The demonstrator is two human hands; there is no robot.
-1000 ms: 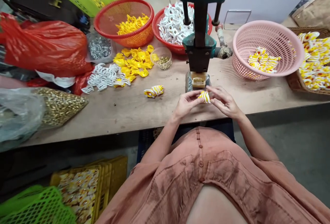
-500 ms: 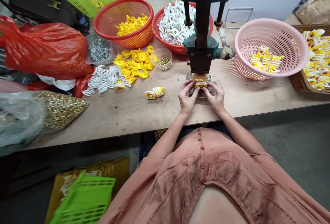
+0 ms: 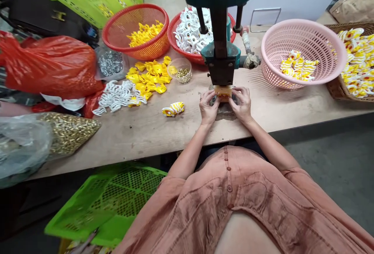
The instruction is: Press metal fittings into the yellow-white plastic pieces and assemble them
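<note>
In front of me, my left hand (image 3: 209, 108) and my right hand (image 3: 241, 105) flank the foot of a green press (image 3: 222, 67). Thumbs and fingers are closed in a pinch at either side of its tan pressing block (image 3: 223, 91). The small yellow-and-white plastic toy fish between them is mostly hidden under the block. Left of my hands lies another yellow-and-white toy fish (image 3: 173, 109) on the wooden table (image 3: 163, 137). A clear cup of small brass-coloured parts (image 3: 184, 75) stands behind it, beside loose yellow pieces (image 3: 153, 75) and white wavy strips (image 3: 118, 96).
Red baskets hold yellow pieces (image 3: 146, 34) and white eyed pieces (image 3: 193, 30). On the right are a pink basket (image 3: 324, 51) and a wicker tray (image 3: 336, 92) of striped fish. Left lie a red bag (image 3: 52, 63) and bagged brass parts (image 3: 73, 133). Below is a green crate (image 3: 117, 203).
The tan block has come down over the toy fish between my hands, and my fingers have parted slightly to its sides. At lower left, the green crate has swung up and right.
</note>
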